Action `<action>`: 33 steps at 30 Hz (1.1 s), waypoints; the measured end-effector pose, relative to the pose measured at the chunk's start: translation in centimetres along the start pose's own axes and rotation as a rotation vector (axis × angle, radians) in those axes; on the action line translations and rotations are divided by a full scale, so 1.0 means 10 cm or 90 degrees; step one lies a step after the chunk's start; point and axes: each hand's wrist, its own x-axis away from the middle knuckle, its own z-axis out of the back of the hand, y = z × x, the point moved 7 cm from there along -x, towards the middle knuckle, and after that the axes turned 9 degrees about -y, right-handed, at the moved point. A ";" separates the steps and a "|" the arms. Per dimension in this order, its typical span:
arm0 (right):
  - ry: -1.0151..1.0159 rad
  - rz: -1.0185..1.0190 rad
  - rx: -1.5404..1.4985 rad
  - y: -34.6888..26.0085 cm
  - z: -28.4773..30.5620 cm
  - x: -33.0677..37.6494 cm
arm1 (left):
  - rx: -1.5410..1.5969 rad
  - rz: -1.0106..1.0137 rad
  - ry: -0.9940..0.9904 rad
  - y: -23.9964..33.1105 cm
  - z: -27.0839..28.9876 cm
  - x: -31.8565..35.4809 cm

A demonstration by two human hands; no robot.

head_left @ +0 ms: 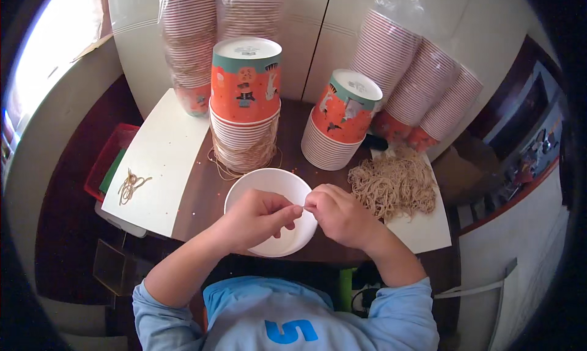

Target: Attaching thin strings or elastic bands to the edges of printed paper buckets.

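A white paper bucket (269, 244) stands mouth up in front of me, with both of my hands over it. My left hand (260, 216) is closed in a pinch, thumb against forefinger. My right hand (339, 213) is curled shut right beside it, at the bucket's right rim. Between the two sets of fingertips shows a thin pale bit of what looks like string; most of it is hidden by the fingers. To the right of my right hand lies a tangled heap of beige string (394, 186).
Upside-down stacks of orange-and-green paper buckets stand behind, one left (246, 85) with string round its lower rims, one right (345, 113). Plastic-wrapped stacks (189, 45) (385, 51) line the back. Loose string (130, 186) lies on the table's white left part. A red crate (98, 168) sits beyond.
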 end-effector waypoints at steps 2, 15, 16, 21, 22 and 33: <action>-0.002 0.011 0.005 -0.04 -0.03 0.00 | 0.012 -0.013 0.004 -0.07 0.01 -0.01; -0.111 -0.272 -0.414 -0.19 -0.18 0.25 | -0.194 -0.165 0.090 0.20 -0.21 0.51; -0.058 -0.152 -0.324 -0.29 -0.11 0.24 | -0.216 -0.190 0.104 0.20 -0.24 0.54; 0.017 0.073 -0.035 -0.63 -0.09 0.40 | -0.349 -0.311 0.133 0.24 -0.41 0.71; 0.026 0.084 -0.037 -0.65 -0.10 0.42 | -0.407 -0.382 0.164 0.28 -0.45 0.77; -0.034 -0.131 -0.250 -0.49 -0.14 0.48 | -0.681 -0.490 0.007 0.42 -0.56 0.63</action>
